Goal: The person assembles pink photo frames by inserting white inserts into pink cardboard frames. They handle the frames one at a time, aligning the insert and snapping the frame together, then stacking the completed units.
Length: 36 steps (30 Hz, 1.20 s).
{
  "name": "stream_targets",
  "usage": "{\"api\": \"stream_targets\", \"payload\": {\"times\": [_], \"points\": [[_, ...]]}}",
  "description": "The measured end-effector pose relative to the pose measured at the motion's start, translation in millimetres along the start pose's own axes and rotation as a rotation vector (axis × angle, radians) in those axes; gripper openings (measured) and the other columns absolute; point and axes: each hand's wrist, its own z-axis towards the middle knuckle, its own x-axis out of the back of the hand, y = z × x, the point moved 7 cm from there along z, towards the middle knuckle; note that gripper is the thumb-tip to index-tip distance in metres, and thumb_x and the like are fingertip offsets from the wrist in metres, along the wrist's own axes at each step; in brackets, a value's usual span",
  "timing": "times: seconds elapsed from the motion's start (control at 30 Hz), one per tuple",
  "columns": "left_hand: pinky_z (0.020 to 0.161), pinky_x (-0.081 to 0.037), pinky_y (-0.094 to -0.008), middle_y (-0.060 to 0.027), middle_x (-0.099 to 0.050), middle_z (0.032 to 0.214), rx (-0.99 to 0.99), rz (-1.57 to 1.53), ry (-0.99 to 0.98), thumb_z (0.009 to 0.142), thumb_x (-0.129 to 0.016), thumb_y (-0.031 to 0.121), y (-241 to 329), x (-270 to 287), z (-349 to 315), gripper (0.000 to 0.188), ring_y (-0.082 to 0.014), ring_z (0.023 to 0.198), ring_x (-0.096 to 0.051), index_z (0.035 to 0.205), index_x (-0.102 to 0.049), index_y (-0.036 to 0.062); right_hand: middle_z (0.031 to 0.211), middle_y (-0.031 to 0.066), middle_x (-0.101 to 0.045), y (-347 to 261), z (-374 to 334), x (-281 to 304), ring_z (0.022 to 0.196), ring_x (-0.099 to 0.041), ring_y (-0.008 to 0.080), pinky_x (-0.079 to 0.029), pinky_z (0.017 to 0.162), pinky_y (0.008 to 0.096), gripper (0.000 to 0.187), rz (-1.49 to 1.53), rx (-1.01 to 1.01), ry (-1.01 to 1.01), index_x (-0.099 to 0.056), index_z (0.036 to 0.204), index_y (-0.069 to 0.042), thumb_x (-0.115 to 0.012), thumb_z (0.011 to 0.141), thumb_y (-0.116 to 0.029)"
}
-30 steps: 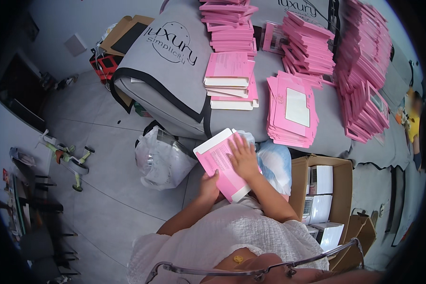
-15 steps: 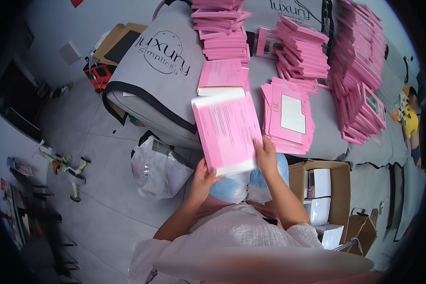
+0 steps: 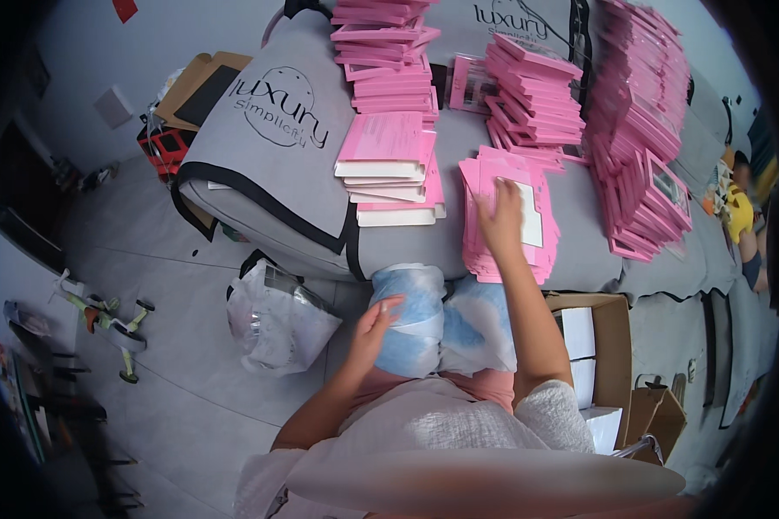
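Over the pile of flat pink cartons (image 3: 480,233) my right hand (image 3: 503,223) is stretched out with its fingers spread, holding nothing. The top carton has a pale window panel, partly covered by that hand; whether the fingertips touch it I cannot tell. My left hand (image 3: 374,329) is empty beside my blue-and-white knee (image 3: 407,303), its fingers loosely extended. Left of the carton pile, several pink boxes with white end flaps (image 3: 383,143) overlap on the grey sofa seat (image 3: 381,251).
Tall stacks of pink boxes (image 3: 389,52) (image 3: 537,99) (image 3: 636,95) stand farther back. A filled plastic bag (image 3: 277,320) sits on the floor to the left. At right, an open brown carton (image 3: 610,346) holds white packs. A child's balance bike (image 3: 112,320) stands at far left.
The pink box that both hands held is out of them. My right hand has moved forward onto or over the carton pile. My left hand stays low near my knee, fingers loosened.
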Motion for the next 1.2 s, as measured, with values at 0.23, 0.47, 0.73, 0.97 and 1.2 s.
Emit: {"api": "stream_targets", "payload": {"times": [0.23, 0.47, 0.73, 0.97, 1.2], "points": [[0.107, -0.015, -0.0611, -0.0139, -0.038, 0.142, -0.475, 1.006, -0.37, 0.093, -0.046, 0.027, 55, -129, 83, 0.041, -0.0326, 0.138, -0.023, 0.127, -0.05, 0.0054, 0.105, 0.0224, -0.055, 133, -86, 79, 0.092, -0.056, 0.0335, -0.045, 0.079, 0.0412, 0.048, -0.337, -0.523, 0.078, -0.052, 0.116, 0.004, -0.064, 0.084, -0.029], [0.102, -0.005, -0.071, -0.0101, -0.039, 0.142, -0.537, 1.254, -0.447, 0.093, -0.041, 0.043, 1, -189, 107, 0.056, -0.0258, 0.137, -0.027, 0.134, -0.043, 0.0054, 0.067, 0.0072, -0.059, 195, -119, 68, 0.059, -0.054, 0.0121, -0.045, 0.055, 0.0269, 0.046, 0.404, -0.809, 0.061, -0.051, 0.113, 0.008, -0.065, 0.086, -0.026], [0.111, -0.002, -0.0547, -0.013, -0.016, 0.153, -0.171, 0.434, -0.394, 0.098, -0.033, 0.043, -11, -171, 85, 0.065, -0.025, 0.142, -0.012, 0.147, -0.013, 0.0051, 0.076, 0.0027, -0.056, 75, -116, 138, 0.06, -0.051, 0.0098, -0.04, 0.05, 0.0233, 0.009, 0.469, -0.318, 0.441, -0.053, 0.092, -0.002, -0.058, 0.09, -0.009], [0.095, -0.042, -0.0334, -0.0108, -0.051, 0.124, 0.116, -0.421, -0.149, 0.09, -0.057, 0.009, 78, -106, 64, 0.045, -0.0173, 0.113, -0.05, 0.13, -0.039, -0.0007, 0.112, 0.0163, -0.061, -100, -155, 139, 0.089, -0.063, 0.0288, -0.05, 0.079, 0.0376, 0.032, 0.029, 0.69, -0.205, -0.058, 0.108, -0.003, -0.064, 0.079, -0.015], [0.085, -0.046, -0.0277, -0.007, -0.062, 0.104, 0.375, 0.3, -0.422, 0.09, -0.057, 0.008, 59, -63, 26, 0.028, -0.0116, 0.095, -0.057, 0.116, -0.056, -0.0019, 0.114, 0.0194, -0.054, -85, -91, 154, 0.108, -0.05, 0.0352, -0.04, 0.092, 0.0395, 0.048, 0.269, 0.207, -0.046, -0.053, 0.116, -0.001, -0.072, 0.074, -0.018]]}}
